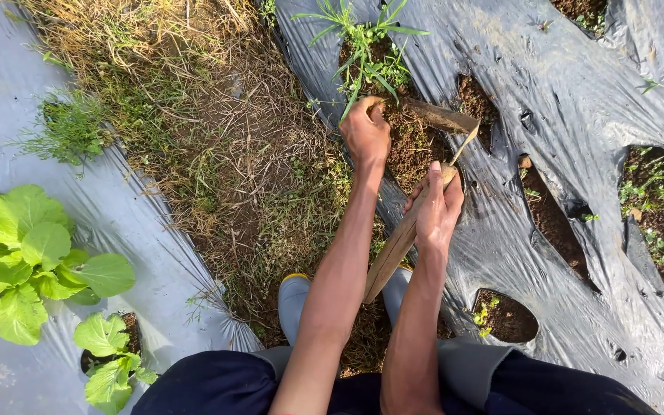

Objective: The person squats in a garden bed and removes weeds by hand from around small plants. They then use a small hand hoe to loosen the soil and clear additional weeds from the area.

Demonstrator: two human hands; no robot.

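Note:
My left hand (pixel 365 132) is closed around the base of a clump of green weeds (pixel 363 54) that grows from a soil hole in the plastic mulch. My right hand (pixel 437 207) grips the wooden handle (pixel 393 250) of a small hand hoe. Its rusty brown blade (pixel 443 117) rests on the soil just right of my left hand. Both forearms reach forward from my lap.
Silvery plastic mulch (pixel 562 92) covers the bed on the right, torn with several soil holes (pixel 551 219). A grassy furrow (pixel 217 138) runs up the middle. Leafy green plants (pixel 24 261) grow in another mulched bed on the left. My grey boots (pixel 293 303) stand in the furrow.

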